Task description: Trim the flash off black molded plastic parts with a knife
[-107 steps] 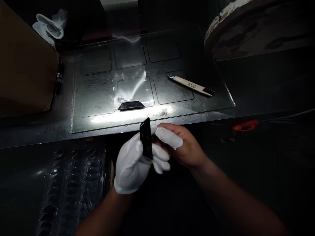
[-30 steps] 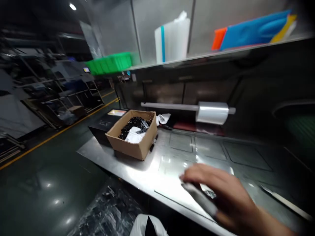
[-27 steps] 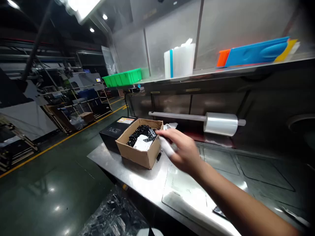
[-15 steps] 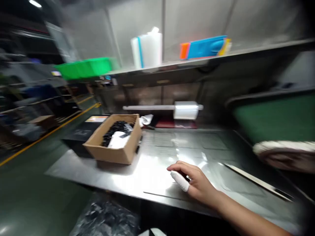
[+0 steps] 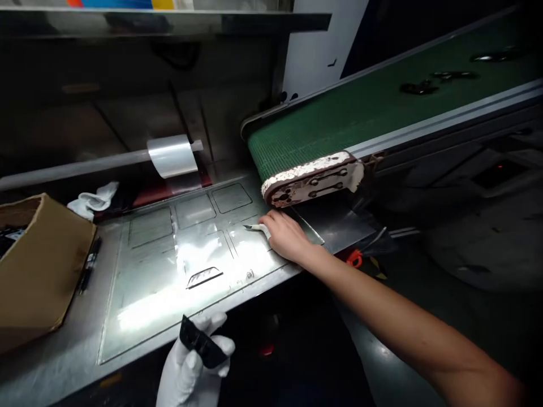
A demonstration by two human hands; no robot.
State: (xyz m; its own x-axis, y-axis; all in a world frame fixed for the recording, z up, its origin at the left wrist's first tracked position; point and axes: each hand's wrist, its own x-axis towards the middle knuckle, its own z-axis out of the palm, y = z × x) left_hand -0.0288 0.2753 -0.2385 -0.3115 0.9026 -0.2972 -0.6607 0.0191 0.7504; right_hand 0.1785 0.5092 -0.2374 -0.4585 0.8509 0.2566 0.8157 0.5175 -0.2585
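Note:
My left hand (image 5: 182, 376), in a white glove, is closed round a small black plastic part (image 5: 202, 343) in front of the table's front edge. My bare right hand (image 5: 287, 234) rests over the table below the conveyor's end, fingers closed on a slim craft knife (image 5: 250, 227). Its pointed blade sticks out to the left; most of the handle is hidden by my hand. Beneath lies a clear sheet (image 5: 148, 282) with dark rectangular outlines, and a trapezoid outline (image 5: 204, 277) shows near its front.
A cardboard box (image 5: 42, 277) stands at left, beside black pens (image 5: 88, 271) and a white cloth (image 5: 94, 200). Behind hangs a film roll (image 5: 173, 156) on a bar. A green conveyor (image 5: 322, 133) carrying dark parts juts in from the right. Orange-handled scissors (image 5: 354, 258) lie below it.
The view has swung right. My right hand has reached the knife that lay on the table and taken hold of it. My left hand has come into view with the black part.

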